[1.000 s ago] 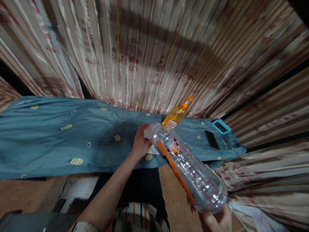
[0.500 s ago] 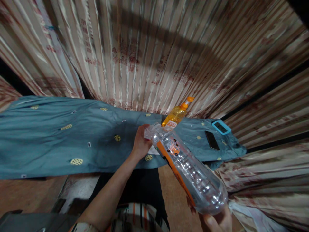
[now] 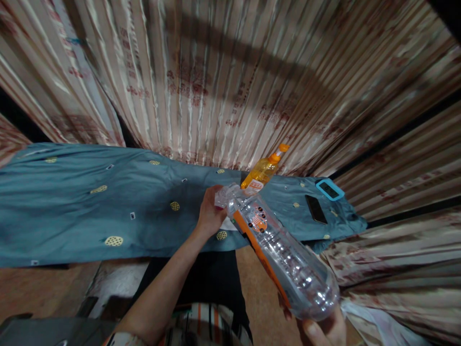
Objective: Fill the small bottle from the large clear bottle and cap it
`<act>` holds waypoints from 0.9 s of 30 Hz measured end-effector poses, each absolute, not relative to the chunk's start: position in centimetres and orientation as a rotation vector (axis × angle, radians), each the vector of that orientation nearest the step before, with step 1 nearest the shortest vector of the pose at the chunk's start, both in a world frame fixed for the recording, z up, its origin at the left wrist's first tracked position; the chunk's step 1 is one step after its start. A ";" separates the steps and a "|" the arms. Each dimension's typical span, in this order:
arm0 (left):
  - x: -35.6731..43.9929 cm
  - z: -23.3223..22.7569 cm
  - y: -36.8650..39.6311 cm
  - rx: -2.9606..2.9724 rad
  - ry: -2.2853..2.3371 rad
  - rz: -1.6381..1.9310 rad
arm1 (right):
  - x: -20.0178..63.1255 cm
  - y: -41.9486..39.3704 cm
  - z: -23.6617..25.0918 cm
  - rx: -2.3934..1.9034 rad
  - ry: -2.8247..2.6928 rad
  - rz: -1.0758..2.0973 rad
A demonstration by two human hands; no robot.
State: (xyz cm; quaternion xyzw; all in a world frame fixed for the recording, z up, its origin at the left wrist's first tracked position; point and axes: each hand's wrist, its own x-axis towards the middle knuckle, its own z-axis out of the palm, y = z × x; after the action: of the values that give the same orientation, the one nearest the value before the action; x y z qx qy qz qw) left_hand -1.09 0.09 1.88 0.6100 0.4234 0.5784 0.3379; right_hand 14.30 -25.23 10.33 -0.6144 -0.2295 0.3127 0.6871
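The left hand (image 3: 211,211) is in the middle of the frame, a little below centre. Its fingers (image 3: 216,194) are curled and pressed together around the neck end of a clear bottle (image 3: 284,254). The fingertips are closed on something pale and crinkled at the mouth of the bottle; I cannot tell if it is a cap or a piece of plastic wrap.

The bottle lies tilted, from the neck at the centre down to its base at the lower right of the frame. It is transparent, with an orange label (image 3: 257,226) along its lower side and a round printed mark near the neck.

The right hand (image 3: 324,329) is at the bottom edge, lower right, under the base of the bottle. Only a thumb and part of the palm show; the rest is cut off by the frame and hidden behind the bottle, so how far its fingers are open cannot be seen. It touches and carries the base.

Behind the neck stands an orange bottle (image 3: 264,170) on a blue cloth (image 3: 90,206) that runs across the middle of the frame. To the right on the cloth lie a dark phone (image 3: 316,209) and a device with a blue frame (image 3: 329,190). Striped curtains (image 3: 216,86) fill the upper half. The picture is blurred at the edges.
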 end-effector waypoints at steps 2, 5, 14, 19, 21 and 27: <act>-1.0 1.9 0.1 1.584 1.101 1.509 | 14.0 -25.3 10.6 -1.358 -0.523 0.712; -1.0 1.9 0.1 1.580 1.107 1.517 | 13.9 -25.4 10.8 -1.357 -0.519 0.715; -0.9 1.7 0.1 1.583 1.118 1.521 | 14.6 -25.7 9.7 -1.345 -0.598 0.727; -1.0 1.8 0.1 1.582 1.110 1.521 | 14.5 -25.7 9.4 -1.348 -0.626 0.693; -1.0 1.8 0.0 1.579 1.109 1.518 | 14.5 -25.7 9.3 -1.347 -0.601 0.685; -1.0 1.9 0.0 1.586 1.101 1.511 | 14.5 -25.6 9.8 -1.361 -0.541 0.730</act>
State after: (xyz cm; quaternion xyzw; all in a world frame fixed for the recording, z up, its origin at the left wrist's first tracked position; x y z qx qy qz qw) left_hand -1.04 0.04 1.93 0.6087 0.4226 0.5801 0.3382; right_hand 14.50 -25.62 9.83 -0.6071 -0.2414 0.3258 0.6834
